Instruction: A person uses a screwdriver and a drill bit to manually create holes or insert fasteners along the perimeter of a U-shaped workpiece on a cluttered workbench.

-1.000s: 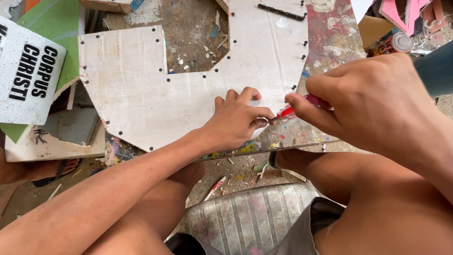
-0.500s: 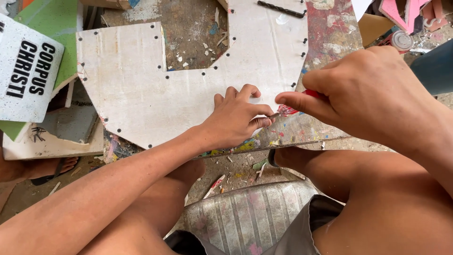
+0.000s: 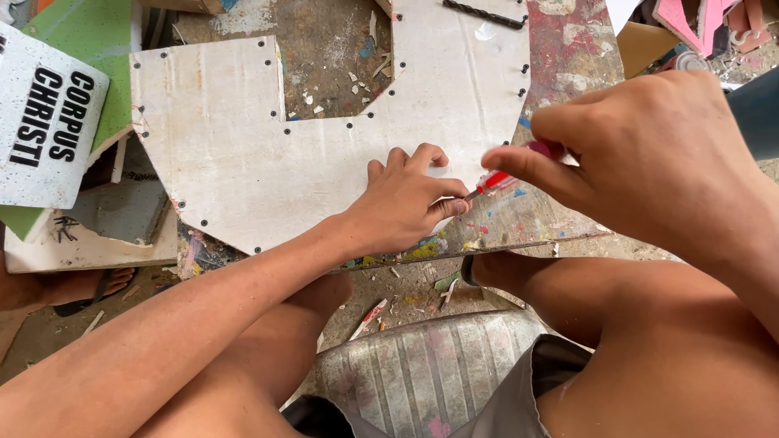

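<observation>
Nearest the camera, the person's bare knees straddle a ribbed, paint-flecked seat [image 3: 422, 373], and both forearms reach forward over it to the worktop [image 3: 560, 219]. The step in hand appears to be edge work on the white cut board [image 3: 243, 154]: a slim tool is being brought to the board's near right edge, where its row of small dark holes runs out. The left hand [image 3: 402, 203] lies palm down on the board, fingers curled and closed against the surface, thumb and forefinger pinching close around the tool's metal tip; it holds nothing of its own and serves to pin the board flat. The right hand [image 3: 641, 154] is raised above the worktop, closed in a pinch grip on the red-handled tool [image 3: 495, 182], which slants down and left toward the left thumb. By judgement, the next move calls for steady downward pressure with the tip kept clear of the left fingertips, and for the left hand to stop the board from sliding. Further off, the board's notched cut-out exposes the stained worktop, a black-lettered white sign [image 3: 45, 130] lies at far left, and a dark twisted rod [image 3: 484, 14] rests at the board's far edge.
</observation>
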